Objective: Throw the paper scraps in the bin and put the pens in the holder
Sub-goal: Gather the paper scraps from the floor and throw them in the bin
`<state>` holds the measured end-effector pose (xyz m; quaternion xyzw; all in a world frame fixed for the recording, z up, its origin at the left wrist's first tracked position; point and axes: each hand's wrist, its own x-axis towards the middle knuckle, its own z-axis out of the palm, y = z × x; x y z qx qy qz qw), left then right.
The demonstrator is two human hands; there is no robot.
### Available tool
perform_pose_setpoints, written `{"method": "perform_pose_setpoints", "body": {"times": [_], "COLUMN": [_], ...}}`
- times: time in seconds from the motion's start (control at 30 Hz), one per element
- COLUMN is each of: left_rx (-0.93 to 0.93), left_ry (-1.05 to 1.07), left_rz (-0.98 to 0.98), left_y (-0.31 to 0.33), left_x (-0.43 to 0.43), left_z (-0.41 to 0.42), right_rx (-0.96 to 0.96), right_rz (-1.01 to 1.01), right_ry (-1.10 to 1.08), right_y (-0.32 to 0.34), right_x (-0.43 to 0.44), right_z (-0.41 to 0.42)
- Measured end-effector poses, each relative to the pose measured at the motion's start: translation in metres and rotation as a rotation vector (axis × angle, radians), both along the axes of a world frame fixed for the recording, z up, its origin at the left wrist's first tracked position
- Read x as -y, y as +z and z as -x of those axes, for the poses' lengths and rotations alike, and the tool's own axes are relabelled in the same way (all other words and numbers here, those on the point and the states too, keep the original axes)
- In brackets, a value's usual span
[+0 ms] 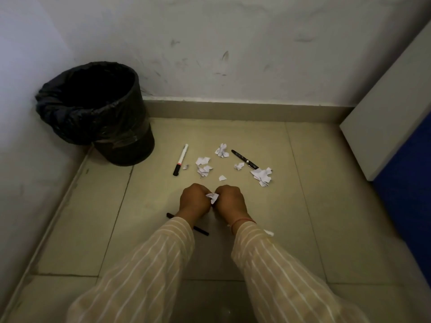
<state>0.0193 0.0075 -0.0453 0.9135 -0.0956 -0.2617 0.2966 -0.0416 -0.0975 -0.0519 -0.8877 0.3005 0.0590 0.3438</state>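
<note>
My left hand (194, 199) and my right hand (231, 199) are side by side over the floor, both closed on a white paper scrap (212, 197) between them. Several crumpled paper scraps (204, 167) lie just beyond, with the largest paper heap (263, 176) to the right. A white marker with a black cap (180, 159) lies to the left of the scraps. A black pen (245, 159) lies near the right heap. Another black pen (200, 230) is partly hidden under my left forearm. The black-lined bin (100, 108) stands in the far left corner. No pen holder is in view.
A small paper bit (268, 233) lies by my right sleeve. White walls close the left and far sides. A white panel (384, 113) with a blue face (410, 194) stands along the right. The floor is beige tile.
</note>
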Motion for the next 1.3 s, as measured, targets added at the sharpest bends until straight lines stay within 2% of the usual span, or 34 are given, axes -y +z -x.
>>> {"method": "perform_pose_setpoints", "body": {"times": [0.2,0.3,0.37,0.53,0.6,0.67,0.8,0.87,1.0,1.03,1.13,1.2,1.3], "left_rx": [-0.062,0.043,0.131,0.21,0.265,0.317,0.417,0.357,0.135,0.132,0.207,0.283,0.348], "left_ry": [0.019,0.047,0.091,0.094,0.152,0.224,0.431,0.494,0.517,0.506,0.431,0.401,0.37], "left_rz": [0.259,0.344,0.354,0.334,0.369,0.394,0.349,0.281,0.185,0.145,0.047,0.01,0.041], "left_y": [0.046,0.09,0.129,0.205,0.242,0.269,0.28,0.276,0.257,0.255,0.257,0.262,0.273], "left_x": [-0.003,-0.004,-0.016,-0.036,-0.06,-0.084,-0.128,-0.148,-0.174,-0.178,-0.18,-0.176,-0.163], "left_z": [-0.026,-0.052,-0.073,-0.119,-0.145,-0.171,-0.204,-0.222,-0.24,-0.242,-0.244,-0.247,-0.253], "right_rx": [0.188,0.273,0.31,0.37,0.406,0.435,0.403,0.339,0.287,0.254,0.254,0.219,0.269], "right_rz": [-0.152,-0.153,-0.184,-0.44,-0.57,-0.613,-0.657,-0.653,-0.409,-0.306,-0.262,-0.117,-0.126], "right_ry": [-0.091,-0.067,-0.066,-0.114,-0.09,-0.067,0.004,0.054,0.116,0.124,0.143,0.162,0.129], "right_y": [0.032,0.082,0.125,0.189,0.219,0.246,0.276,0.276,0.252,0.251,0.248,0.247,0.255], "right_x": [0.017,0.021,0.01,-0.009,-0.029,-0.049,-0.097,-0.118,-0.133,-0.137,-0.138,-0.138,-0.14], "right_z": [-0.007,-0.04,-0.07,-0.127,-0.164,-0.202,-0.258,-0.28,-0.311,-0.307,-0.313,-0.313,-0.307]}}
